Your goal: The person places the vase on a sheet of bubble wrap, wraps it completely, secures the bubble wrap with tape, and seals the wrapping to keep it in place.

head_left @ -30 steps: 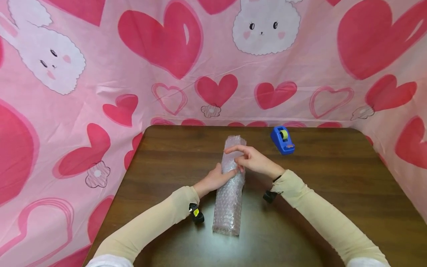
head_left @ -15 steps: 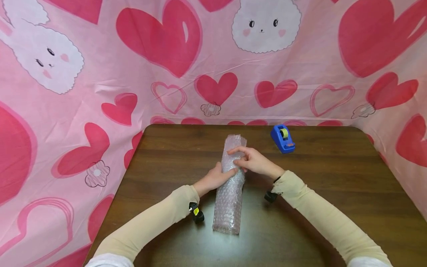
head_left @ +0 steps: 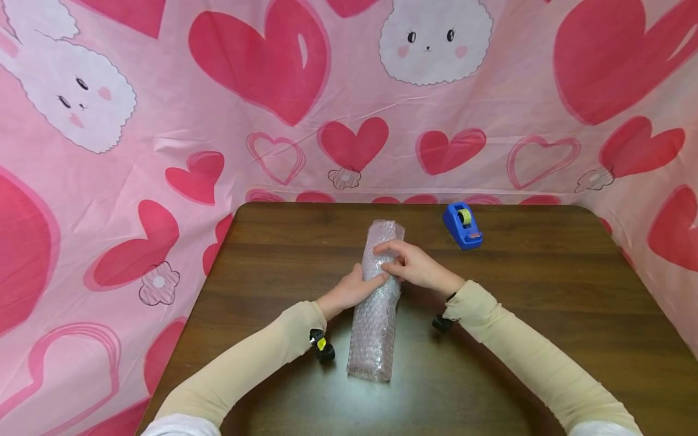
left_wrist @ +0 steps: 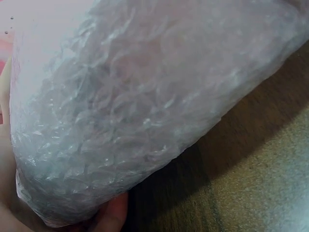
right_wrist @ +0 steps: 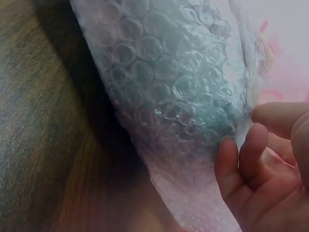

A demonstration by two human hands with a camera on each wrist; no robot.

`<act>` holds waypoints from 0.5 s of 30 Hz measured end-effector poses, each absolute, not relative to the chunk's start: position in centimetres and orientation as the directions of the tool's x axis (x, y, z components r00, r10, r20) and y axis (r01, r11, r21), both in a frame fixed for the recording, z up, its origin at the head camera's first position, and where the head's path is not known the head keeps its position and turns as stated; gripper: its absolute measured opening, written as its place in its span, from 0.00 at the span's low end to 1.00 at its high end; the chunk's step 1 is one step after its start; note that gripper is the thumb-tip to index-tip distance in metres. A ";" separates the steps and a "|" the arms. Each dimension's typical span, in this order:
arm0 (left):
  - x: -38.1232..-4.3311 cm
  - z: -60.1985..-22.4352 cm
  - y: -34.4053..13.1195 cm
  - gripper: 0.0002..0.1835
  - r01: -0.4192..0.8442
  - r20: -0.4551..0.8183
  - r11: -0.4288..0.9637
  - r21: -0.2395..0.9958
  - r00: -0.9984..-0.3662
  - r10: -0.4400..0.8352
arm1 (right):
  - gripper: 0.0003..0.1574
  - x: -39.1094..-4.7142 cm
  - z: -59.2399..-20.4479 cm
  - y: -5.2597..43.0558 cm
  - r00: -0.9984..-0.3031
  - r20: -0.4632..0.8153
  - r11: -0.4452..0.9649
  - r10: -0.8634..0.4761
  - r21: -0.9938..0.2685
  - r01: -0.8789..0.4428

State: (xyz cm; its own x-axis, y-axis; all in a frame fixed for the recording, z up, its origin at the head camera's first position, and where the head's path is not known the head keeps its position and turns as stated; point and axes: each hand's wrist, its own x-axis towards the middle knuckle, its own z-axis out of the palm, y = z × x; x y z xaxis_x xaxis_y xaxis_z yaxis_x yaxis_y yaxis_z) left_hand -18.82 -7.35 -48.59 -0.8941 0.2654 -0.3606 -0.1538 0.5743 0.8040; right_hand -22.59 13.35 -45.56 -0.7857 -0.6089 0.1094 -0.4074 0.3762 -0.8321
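A long, flat bundle of clear bubble wrap (head_left: 372,339) stretches from the front toward the back of the table. My left hand (head_left: 349,292) grips its left side around the middle, thumb across the top and the other fingers hidden beneath. In the left wrist view the wrap (left_wrist: 130,111) nearly fills the picture. My right hand (head_left: 421,266) holds the right edge just beyond the left thumb, its index finger bent over the top. Up close in the right wrist view, curled fingertips (right_wrist: 227,150) press at the edge of the wrap, and something greenish shows through the bubbles.
A blue tape dispenser (head_left: 463,227) with a yellowish roll stands at the back right of the dark wooden table (head_left: 283,242). Behind and beside the table hangs a pink cloth (head_left: 218,109) with hearts and rabbits. A small black camera sits at each wrist.
My right index finger has drawn slightly to the right across the top of the wrap. The left hand keeps its grip, and the bundle lies nearly as before.
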 end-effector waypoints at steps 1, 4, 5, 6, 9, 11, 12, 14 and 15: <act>-18.9 -48.6 -7.4 0.56 -0.153 -0.360 0.573 0.805 -0.893 0.268 | 0.25 -22.5 -45.6 13.3 -0.785 0.115 0.379 -0.608 -0.827 -0.415; -18.9 -48.6 -7.4 0.56 -0.150 -0.360 0.573 0.806 -0.892 0.272 | 0.25 -22.3 -45.5 13.3 -0.783 0.137 0.395 -0.606 -0.803 -0.446; -18.9 -48.6 -7.4 0.57 -0.150 -0.362 0.578 0.802 -0.892 0.271 | 0.24 -22.3 -45.5 13.3 -0.781 0.148 0.402 -0.607 -0.791 -0.461; -18.8 -48.5 -7.4 0.58 -0.151 -0.363 0.580 0.800 -0.892 0.269 | 0.22 -22.2 -45.5 13.4 -0.778 0.158 0.406 -0.608 -0.780 -0.476; -18.8 -48.5 -7.4 0.59 -0.156 -0.370 0.588 0.794 -0.891 0.263 | 0.15 -22.1 -45.5 13.4 -0.770 0.191 0.419 -0.609 -0.746 -0.517; -18.9 -48.5 -7.4 0.60 -0.159 -0.374 0.592 0.790 -0.890 0.260 | 0.11 -22.0 -45.6 13.4 -0.765 0.204 0.427 -0.611 -0.729 -0.535; -18.8 -48.5 -7.4 0.60 -0.161 -0.375 0.591 0.791 -0.890 0.260 | 0.10 -22.0 -45.6 13.4 -0.762 0.208 0.428 -0.613 -0.723 -0.542; -18.8 -48.4 -7.4 0.60 -0.162 -0.377 0.590 0.791 -0.889 0.261 | 0.10 -22.0 -45.6 13.5 -0.756 0.215 0.419 -0.618 -0.724 -0.548; -18.8 -48.3 -7.4 0.60 -0.163 -0.377 0.589 0.792 -0.889 0.261 | 0.11 -22.1 -45.6 13.6 -0.752 0.216 0.412 -0.623 -0.727 -0.550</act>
State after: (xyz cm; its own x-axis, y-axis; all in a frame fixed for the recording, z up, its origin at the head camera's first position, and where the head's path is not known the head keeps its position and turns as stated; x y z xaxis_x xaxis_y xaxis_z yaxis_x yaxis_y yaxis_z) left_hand -18.77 -7.35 -48.34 -0.8887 0.2611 -0.3770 -0.1629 0.5887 0.7918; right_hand -22.08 13.60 -45.63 -0.7520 -0.6228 0.2159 -0.5498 0.4120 -0.7266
